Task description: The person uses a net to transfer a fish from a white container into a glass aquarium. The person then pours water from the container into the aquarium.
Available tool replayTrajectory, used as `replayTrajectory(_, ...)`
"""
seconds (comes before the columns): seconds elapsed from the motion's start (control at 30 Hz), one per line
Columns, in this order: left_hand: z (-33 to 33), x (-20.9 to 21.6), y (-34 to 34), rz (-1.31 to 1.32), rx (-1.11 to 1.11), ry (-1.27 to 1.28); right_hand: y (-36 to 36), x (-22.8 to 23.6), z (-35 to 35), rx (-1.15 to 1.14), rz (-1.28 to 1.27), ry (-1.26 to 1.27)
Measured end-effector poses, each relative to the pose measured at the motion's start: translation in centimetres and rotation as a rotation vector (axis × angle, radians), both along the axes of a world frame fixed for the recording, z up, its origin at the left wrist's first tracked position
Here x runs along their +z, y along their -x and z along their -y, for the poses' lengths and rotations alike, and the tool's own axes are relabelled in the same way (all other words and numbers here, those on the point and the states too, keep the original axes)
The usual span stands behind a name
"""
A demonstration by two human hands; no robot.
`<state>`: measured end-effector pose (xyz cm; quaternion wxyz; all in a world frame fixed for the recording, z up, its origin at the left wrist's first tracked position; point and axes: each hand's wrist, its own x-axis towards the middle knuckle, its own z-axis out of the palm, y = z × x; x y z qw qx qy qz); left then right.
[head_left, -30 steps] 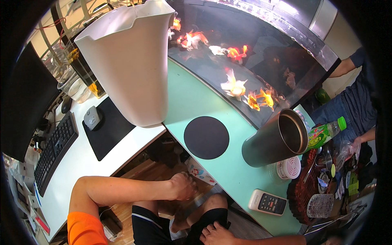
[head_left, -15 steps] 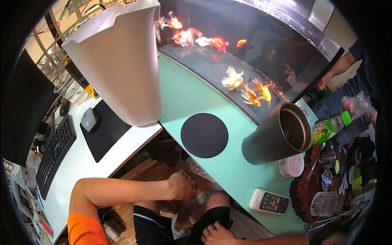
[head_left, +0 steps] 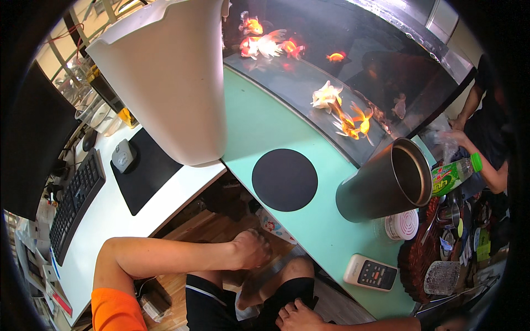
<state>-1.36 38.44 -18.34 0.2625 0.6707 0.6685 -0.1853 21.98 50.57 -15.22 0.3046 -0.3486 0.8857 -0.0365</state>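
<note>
My left hand [head_left: 252, 249] is curled into a fist above the floor gap between the two tables. Nothing shows sticking out of it. Below, my right hand [head_left: 298, 317] rests on the black shorts [head_left: 281, 292] over my thigh, its fingers lying loosely apart and holding nothing. On the green table [head_left: 326, 243], nearest to my hands, lie a round black mat [head_left: 285, 180] and a white remote control [head_left: 370, 272]. A tall dark tumbler [head_left: 364, 193] stands to the right of the mat, beside a small white round tub [head_left: 402, 225].
A large white bin [head_left: 171, 88] stands where the tables meet. Behind is a fish tank [head_left: 309, 71] with several goldfish. A keyboard [head_left: 77, 204] and mouse [head_left: 123, 156] are at left. At right are a green-labelled bottle [head_left: 455, 175], a brown tray [head_left: 414, 276] and another person's arm [head_left: 486, 160].
The view has shifted slightly, so most things sit a little further right. The other person's arm with a clear plastic bag has come closer to the tank. My hands keep their poses.
</note>
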Motion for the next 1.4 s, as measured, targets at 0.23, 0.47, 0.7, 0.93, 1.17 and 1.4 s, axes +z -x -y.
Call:
replayTrajectory(0.23,-0.4,0.6,-0.1,-0.004,0.032,0.062,0.1,0.1,0.0,0.010,-0.004,-0.019)
replayTrajectory(0.47,-0.5,0.9,-0.3,0.002,0.084,0.063,0.0,0.0,-0.1,0.009,-0.002,-0.009)
replayTrajectory(0.7,-0.3,0.3,-0.2,-0.013,0.040,0.066,-0.3,-0.1,0.0,0.016,-0.014,0.002)
replayTrajectory(0.93,0.1,0.1,0.1,0.004,0.005,-0.031,-0.4,-0.5,-0.1,0.002,-0.043,0.022)
replayTrajectory(1.17,-0.1,0.4,-0.1,0.016,0.054,-0.019,-0.6,-0.7,-0.1,-0.012,-0.015,0.031)
replayTrajectory(1.4,0.1,0.1,-0.2,0.021,0.038,-0.035,-0.4,-0.5,-0.2,0.010,-0.002,0.015)
